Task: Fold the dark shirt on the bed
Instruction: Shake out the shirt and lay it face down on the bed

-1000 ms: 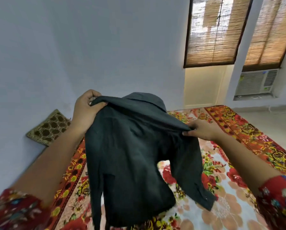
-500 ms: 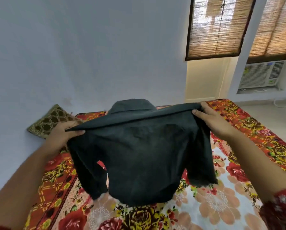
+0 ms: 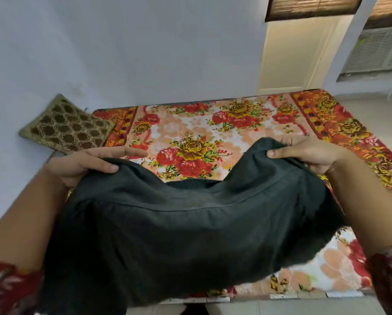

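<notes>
Now the dark shirt (image 3: 179, 235) has come down. Half a second ago it hung high in front of the wall, its top edge pulled nearly straight. Here it is spread low and wide over the near half of the bed (image 3: 213, 123), and that held edge sags deep in the middle. The hands have moved further apart too, and the near edge of the bed has come into sight.

The left hand (image 3: 86, 164) pinches the shirt's left end, thumb pressed on top of the cloth and fingers stretched out beyond it. The right hand (image 3: 308, 153) pinches the right end the same way, thumb on top and fingers behind the fabric.

The shirt's long axis runs left to right, in line with the bed's near edge, and a seam crosses it the same way. The held edge faces the far edge of the bed, and the loose part spills past the near edge towards the person (which end is the collar I cannot make out). Whether the cloth touches the flowered cover I cannot tell.

A brown patterned cushion (image 3: 65, 126) lies at the bed's far left corner, against the wall.
</notes>
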